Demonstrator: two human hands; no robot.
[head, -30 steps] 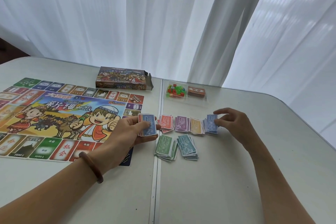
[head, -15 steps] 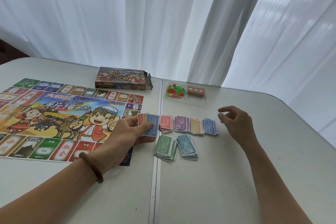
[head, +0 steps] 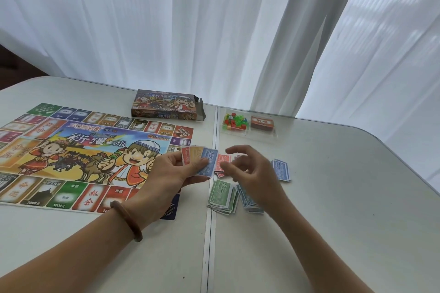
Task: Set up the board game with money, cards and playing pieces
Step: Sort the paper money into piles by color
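A person's left hand, a brown bracelet on its wrist, grips a small fan of play-money notes, red, yellow and a blue one marked 2000, held just above the tabletop. The right hand hovers beside it over the sorted money, fingers loosely curled and holding nothing, though it is slightly blurred. Beneath and around that hand lie the piles: a red pile just beside the fan, a blue pile to the right, and nearer the person a green pile marked 500 with a teal pile touching it. The colourful game board lies flat to the left, its open box behind it. A clear tray at the back holds red and green playing pieces and a deck of orange cards. White curtains hang behind.
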